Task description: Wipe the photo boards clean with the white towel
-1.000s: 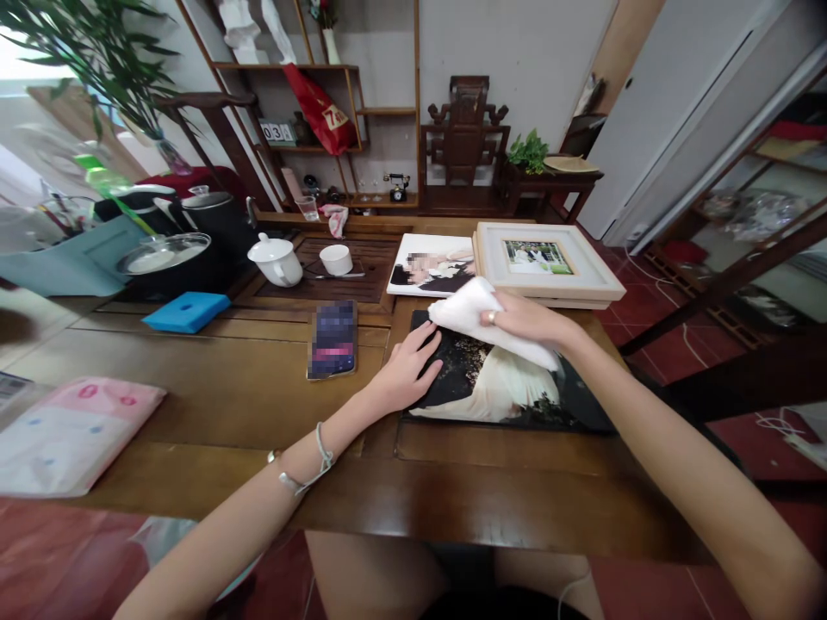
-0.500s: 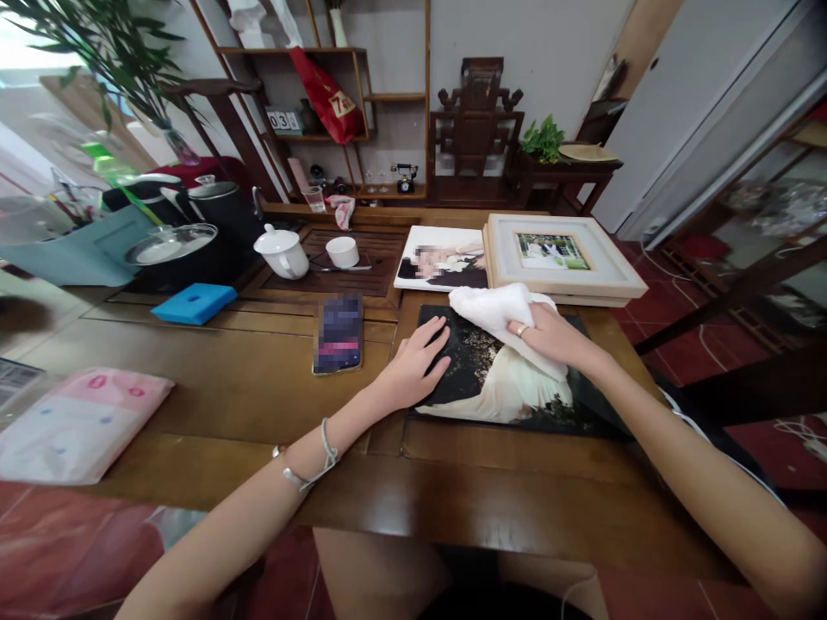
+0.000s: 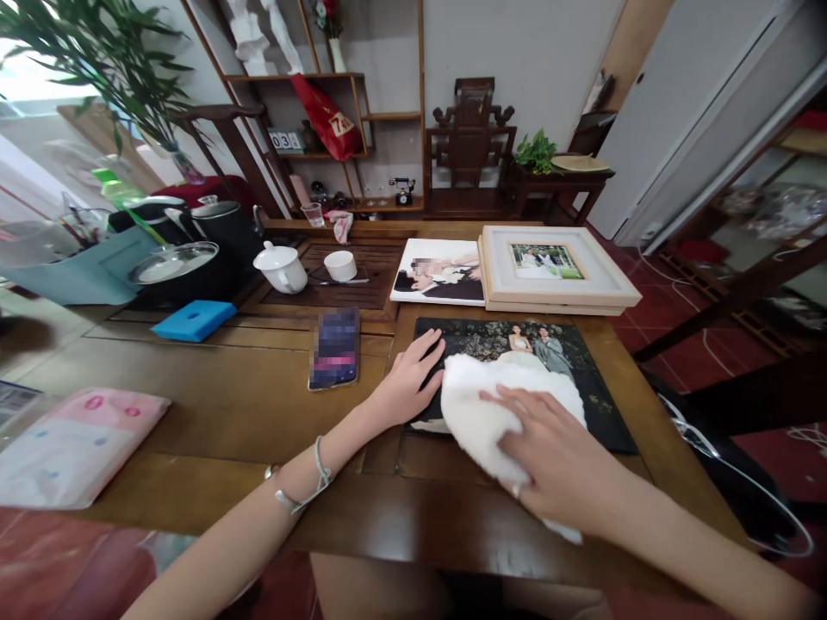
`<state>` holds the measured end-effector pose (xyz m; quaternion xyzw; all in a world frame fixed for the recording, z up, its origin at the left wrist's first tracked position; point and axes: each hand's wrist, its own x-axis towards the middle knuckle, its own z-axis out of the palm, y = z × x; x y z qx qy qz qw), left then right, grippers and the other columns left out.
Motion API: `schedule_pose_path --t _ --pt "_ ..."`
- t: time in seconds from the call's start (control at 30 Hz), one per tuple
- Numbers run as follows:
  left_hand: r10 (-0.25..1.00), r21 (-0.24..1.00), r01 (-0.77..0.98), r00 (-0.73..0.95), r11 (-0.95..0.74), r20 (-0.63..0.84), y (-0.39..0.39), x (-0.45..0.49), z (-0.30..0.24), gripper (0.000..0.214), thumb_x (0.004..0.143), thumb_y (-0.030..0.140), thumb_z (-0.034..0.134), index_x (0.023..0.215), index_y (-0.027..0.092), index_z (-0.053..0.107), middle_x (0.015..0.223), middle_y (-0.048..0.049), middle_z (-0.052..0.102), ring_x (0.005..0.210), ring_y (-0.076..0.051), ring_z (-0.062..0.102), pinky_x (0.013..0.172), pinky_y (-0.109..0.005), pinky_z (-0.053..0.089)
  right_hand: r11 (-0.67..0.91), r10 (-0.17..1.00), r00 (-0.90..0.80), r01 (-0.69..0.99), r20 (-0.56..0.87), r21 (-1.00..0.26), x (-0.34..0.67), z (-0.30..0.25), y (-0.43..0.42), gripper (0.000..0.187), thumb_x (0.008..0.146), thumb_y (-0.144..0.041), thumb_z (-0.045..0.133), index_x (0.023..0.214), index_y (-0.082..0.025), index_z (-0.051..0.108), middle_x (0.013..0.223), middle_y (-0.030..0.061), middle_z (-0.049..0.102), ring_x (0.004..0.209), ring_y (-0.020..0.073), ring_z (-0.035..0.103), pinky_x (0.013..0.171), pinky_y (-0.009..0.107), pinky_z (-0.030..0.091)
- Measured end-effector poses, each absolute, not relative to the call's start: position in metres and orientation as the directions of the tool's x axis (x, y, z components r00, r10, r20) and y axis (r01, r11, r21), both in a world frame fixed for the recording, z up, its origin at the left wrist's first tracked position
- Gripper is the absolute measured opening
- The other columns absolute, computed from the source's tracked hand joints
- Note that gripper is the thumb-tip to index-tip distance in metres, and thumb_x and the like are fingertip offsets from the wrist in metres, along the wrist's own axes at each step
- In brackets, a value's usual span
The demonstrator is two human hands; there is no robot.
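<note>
A dark wedding photo panel (image 3: 604, 413) lies on the wooden table, showing two people against foliage. Flat on its left edge rests my left hand (image 3: 412, 386), fingers stretched out. My right hand (image 3: 556, 452) holds a bunched white cloth (image 3: 475, 400), pressing it over the lower middle of the panel. Part of the cloth hangs past the panel's near edge onto the table, and it covers much of the white dress in the picture. A phone (image 3: 334, 349) lies left of my left hand, apart from it.
Behind the panel lie a white-edged photo print (image 3: 439, 274) and stacked pale wooden frames (image 3: 624, 284). Farther left are a lidded white cup (image 3: 281, 267), a small white cup (image 3: 340, 265), a blue block (image 3: 194, 319) and a pink-and-white package (image 3: 83, 448). The table's near edge (image 3: 452, 551) runs above my legs.
My right hand has drawn the cloth from the panel's upper part down toward me, uncovering the two pictured people. My left hand stays on the left edge. The view has tilted slightly upward.
</note>
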<state>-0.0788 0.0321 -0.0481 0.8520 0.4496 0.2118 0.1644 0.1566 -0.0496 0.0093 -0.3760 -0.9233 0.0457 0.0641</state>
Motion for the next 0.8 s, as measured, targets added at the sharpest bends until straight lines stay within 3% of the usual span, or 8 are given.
schedule_pose_path --t 0.13,0.27,0.43,0.53,0.67,0.8 --pt "0.837 0.469 0.698 0.501 -0.540 0.219 0.032 -0.079 -0.050 0.049 0.097 0.030 0.040 0.142 0.013 0.038 0.155 -0.0166 0.028 0.145 -0.028 0.022 0.115 -0.052 0.028 0.679 0.732 -0.651 0.721 0.201 -0.138 0.170 -0.005 0.009 0.012 0.081 -0.025 0.059 0.082 -0.016 0.066 0.142 0.0218 0.048 0.141 0.0376 0.030 0.112 0.062 0.026" --pt "0.837 0.474 0.694 0.499 -0.542 0.227 0.032 -0.079 -0.050 0.047 0.097 0.030 0.040 0.142 0.017 0.039 0.155 -0.0144 0.029 0.145 -0.027 0.023 0.115 -0.052 0.029 0.657 0.747 -0.611 0.737 0.263 -0.156 0.181 -0.014 0.036 0.013 0.082 -0.021 0.055 0.085 -0.014 0.066 0.147 0.0215 0.041 0.144 0.0363 0.022 0.114 0.063 0.021" --pt "0.833 0.479 0.687 0.505 -0.547 0.228 0.033 -0.080 -0.049 0.049 0.096 0.029 0.040 0.144 0.016 0.037 0.155 -0.0163 0.029 0.145 -0.028 0.024 0.114 -0.053 0.029 0.737 0.670 -0.732 0.635 0.122 -0.232 0.170 0.006 0.002 0.028 0.067 -0.009 0.057 0.090 -0.017 0.071 0.146 0.0145 0.045 0.142 0.0378 0.027 0.113 0.063 0.021" --pt "0.816 0.473 0.671 0.527 -0.571 0.238 0.033 -0.081 -0.049 0.048 0.096 0.027 0.038 0.143 0.016 0.038 0.154 -0.0168 0.029 0.145 -0.028 0.023 0.114 -0.053 0.030 0.760 0.617 -0.785 0.578 0.051 -0.297 0.165 0.019 -0.018 0.022 0.066 -0.012 0.061 0.083 -0.018 0.072 0.142 0.0129 0.051 0.138 0.0371 0.036 0.113 0.058 0.027" --pt "0.818 0.470 0.673 0.518 -0.571 0.252 0.034 -0.081 -0.051 0.048 0.096 0.028 0.039 0.142 0.015 0.039 0.154 -0.0169 0.030 0.145 -0.028 0.023 0.115 -0.052 0.029 0.723 0.670 -0.734 0.612 0.109 -0.320 0.174 0.013 -0.004 0.009 0.074 -0.025 0.064 0.077 -0.018 0.070 0.131 0.0169 0.058 0.129 0.0343 0.047 0.110 0.052 0.035" --pt "0.833 0.478 0.687 0.503 -0.547 0.230 0.033 -0.080 -0.050 0.048 0.097 0.030 0.040 0.143 0.017 0.038 0.155 -0.0148 0.029 0.145 -0.028 0.024 0.115 -0.053 0.028 0.617 0.786 -0.570 0.749 0.240 -0.241 0.198 -0.010 0.036 0.026 0.090 -0.035 0.050 0.084 -0.016 0.067 0.135 0.0181 0.053 0.126 0.0332 0.047 0.109 0.053 0.034"
